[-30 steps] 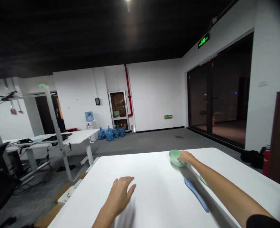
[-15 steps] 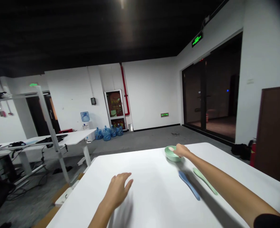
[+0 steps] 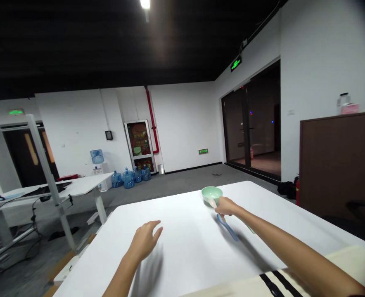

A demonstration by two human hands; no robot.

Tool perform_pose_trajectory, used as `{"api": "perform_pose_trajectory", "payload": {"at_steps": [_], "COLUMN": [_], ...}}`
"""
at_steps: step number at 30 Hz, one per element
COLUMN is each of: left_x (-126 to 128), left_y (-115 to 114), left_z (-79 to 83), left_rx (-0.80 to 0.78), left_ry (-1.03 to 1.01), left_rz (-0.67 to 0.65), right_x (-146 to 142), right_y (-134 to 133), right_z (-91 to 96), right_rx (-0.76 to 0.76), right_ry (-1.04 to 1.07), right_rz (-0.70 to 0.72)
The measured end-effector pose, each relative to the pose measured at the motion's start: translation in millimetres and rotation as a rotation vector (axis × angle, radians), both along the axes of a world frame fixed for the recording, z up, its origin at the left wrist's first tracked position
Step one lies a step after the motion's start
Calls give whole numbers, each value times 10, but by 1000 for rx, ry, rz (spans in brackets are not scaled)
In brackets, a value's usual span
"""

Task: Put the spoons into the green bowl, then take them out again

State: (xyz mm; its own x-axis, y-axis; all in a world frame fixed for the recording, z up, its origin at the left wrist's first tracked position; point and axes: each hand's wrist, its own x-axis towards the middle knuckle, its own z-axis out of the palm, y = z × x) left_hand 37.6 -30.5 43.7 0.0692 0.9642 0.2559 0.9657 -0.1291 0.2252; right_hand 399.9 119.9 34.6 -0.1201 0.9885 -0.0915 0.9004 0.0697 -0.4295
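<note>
My right hand is closed around a pale pinkish spoon. The head of that spoon overlaps the near side of a light green bowl; whether it touches the bowl I cannot tell. Below my right hand a blue spoon lies on the white table. A green spoon lies to its right, mostly hidden by my forearm. On the left, my left hand hovers over the table with fingers apart, holding nothing.
Cream cloth with black stripes lies along the near right of the table. Another white desk with cables stands left. Farther back are several blue water bottles. A brown cabinet stands at right.
My right hand has brought the pale spoon out of the bowl, toward me, over the blue spoon. The view has swung right, and the striped cloth now shows. My left hand stays open.
</note>
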Motion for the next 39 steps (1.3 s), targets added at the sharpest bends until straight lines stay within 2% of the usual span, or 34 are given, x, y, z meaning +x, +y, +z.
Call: {"api": "perform_pose_trajectory", "payload": {"at_steps": [5, 10, 17, 33, 39], "left_x": [-3, 1, 11, 12, 1], "left_y": [-4, -8, -13, -18, -20], "left_z": [-13, -9, 11, 2, -3], "left_rx": [-1, -6, -7, -8, 2], "left_ry": [-1, -2, -16, -8, -9], "left_rz": [7, 3, 1, 6, 4], "right_x": [-64, -123, -146, -88, -64], "right_y": [-35, -65, -107, -43, -52], "right_z": [-261, -393, -459, -617, -542], "right_rx": [-65, -120, -171, -215, -172], "right_ry": [-33, -13, -81, -62, -114], "right_rz": [27, 47, 52, 53, 51]}}
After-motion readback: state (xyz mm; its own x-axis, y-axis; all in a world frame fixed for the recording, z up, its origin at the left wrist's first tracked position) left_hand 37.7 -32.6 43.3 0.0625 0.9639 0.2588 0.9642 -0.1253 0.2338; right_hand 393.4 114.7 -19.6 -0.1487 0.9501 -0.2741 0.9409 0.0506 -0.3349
